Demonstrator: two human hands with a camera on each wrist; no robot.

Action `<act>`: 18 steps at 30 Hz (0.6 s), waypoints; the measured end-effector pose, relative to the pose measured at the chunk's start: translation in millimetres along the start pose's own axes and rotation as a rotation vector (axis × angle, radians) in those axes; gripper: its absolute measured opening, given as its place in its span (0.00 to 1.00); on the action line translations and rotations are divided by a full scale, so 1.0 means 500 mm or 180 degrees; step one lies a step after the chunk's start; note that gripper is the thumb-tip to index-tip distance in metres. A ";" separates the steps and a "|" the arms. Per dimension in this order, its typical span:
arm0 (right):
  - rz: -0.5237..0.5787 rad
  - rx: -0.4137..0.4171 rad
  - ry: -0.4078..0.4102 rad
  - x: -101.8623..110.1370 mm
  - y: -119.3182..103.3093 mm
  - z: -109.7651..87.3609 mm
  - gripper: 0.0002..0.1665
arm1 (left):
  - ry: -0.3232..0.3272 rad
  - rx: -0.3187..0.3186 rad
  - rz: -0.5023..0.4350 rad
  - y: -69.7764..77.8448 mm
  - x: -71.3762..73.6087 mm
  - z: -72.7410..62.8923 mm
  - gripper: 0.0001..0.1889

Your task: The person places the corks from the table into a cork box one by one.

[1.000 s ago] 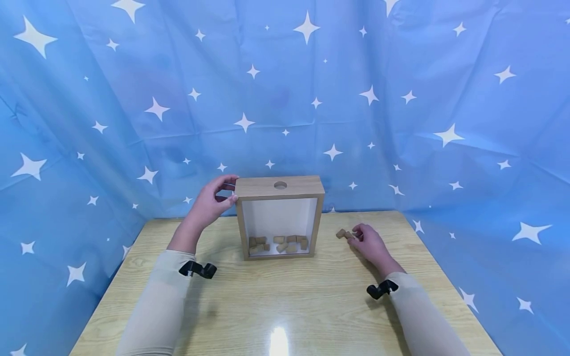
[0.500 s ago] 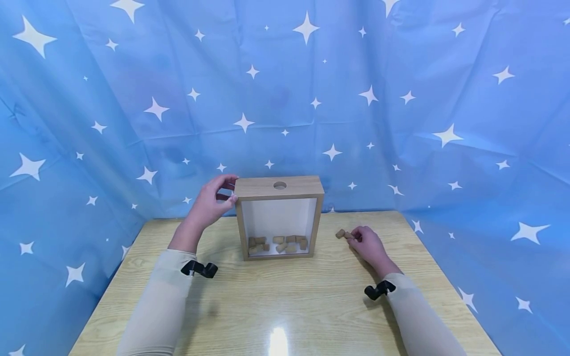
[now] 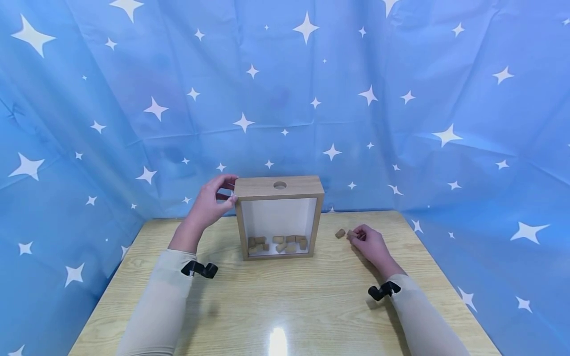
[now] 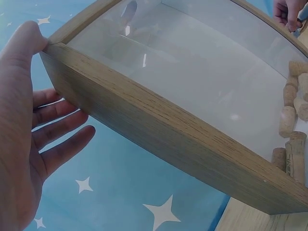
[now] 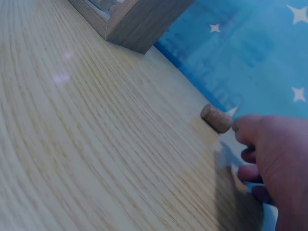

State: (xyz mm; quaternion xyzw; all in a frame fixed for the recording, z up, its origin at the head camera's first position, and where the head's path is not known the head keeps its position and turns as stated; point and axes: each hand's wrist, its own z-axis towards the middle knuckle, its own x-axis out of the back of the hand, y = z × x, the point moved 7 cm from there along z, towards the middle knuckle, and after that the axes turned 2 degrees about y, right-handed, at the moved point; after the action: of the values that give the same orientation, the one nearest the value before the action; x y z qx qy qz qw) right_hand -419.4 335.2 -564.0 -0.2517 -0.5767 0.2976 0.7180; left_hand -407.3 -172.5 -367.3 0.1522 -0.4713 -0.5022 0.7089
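A wooden shadow box [image 3: 279, 187] with a clear front and a round hole in its top stands upright at the back of the table. My left hand [image 3: 209, 200] holds its upper left corner, thumb at the front and fingers behind, as the left wrist view also shows. Several corks [image 4: 287, 120] lie along the bottom inside. Right of the box, my right hand [image 3: 371, 245] pinches a cork [image 3: 351, 233] between thumb and fingertips. Another loose cork [image 3: 340, 233] lies on the table just left of it. In the right wrist view only one cork [image 5: 216, 118] shows, at the thumb tip.
The light wood table [image 3: 276, 296] ends at a blue curtain [image 3: 285, 99] with white stars, close behind the box. The curtain also hangs along both sides. A bright light reflection lies on the table's front part.
The right hand has drawn the pinched cork slightly up and right, so a gap now shows between it and the other loose cork. The left hand and box have stayed put.
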 end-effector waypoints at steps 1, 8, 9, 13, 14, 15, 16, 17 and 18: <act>0.0035 0.0015 0.0011 0.002 -0.001 -0.001 0.12 | 0.0001 0.0001 -0.0002 0.000 0.000 0.000 0.29; 0.0340 0.0135 0.0054 0.014 -0.021 -0.002 0.13 | -0.0002 0.0023 0.0046 0.001 0.000 -0.001 0.29; 0.0394 0.0146 0.0053 0.015 -0.026 -0.001 0.13 | -0.0002 0.0023 0.0051 0.002 0.000 -0.001 0.29; 0.0533 0.0166 0.0048 0.026 -0.049 0.003 0.13 | -0.0003 0.0023 0.0060 0.004 0.001 -0.002 0.29; 0.0535 0.0171 0.0070 0.030 -0.056 0.005 0.12 | -0.0003 0.0025 0.0060 0.004 0.001 -0.002 0.29; 0.0505 0.0204 0.0099 0.034 -0.064 0.007 0.12 | -0.0004 0.0029 0.0067 0.004 0.000 -0.002 0.29; 0.0465 0.0250 0.0125 0.038 -0.073 0.009 0.12 | -0.0005 0.0033 0.0072 0.004 0.000 -0.002 0.29; 0.0421 0.0299 0.0156 0.042 -0.082 0.011 0.12 | -0.0005 0.0038 0.0076 0.004 0.000 -0.002 0.29; 0.0376 0.0357 0.0204 0.046 -0.092 0.012 0.12 | -0.0004 0.0044 0.0081 0.004 0.000 -0.002 0.29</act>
State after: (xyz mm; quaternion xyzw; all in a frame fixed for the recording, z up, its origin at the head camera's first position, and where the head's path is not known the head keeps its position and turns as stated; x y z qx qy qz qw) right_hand -415.3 319.7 -514.6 -0.2541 -0.5200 0.3631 0.7302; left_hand -405.1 -171.7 -366.5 0.1507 -0.4771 -0.4900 0.7138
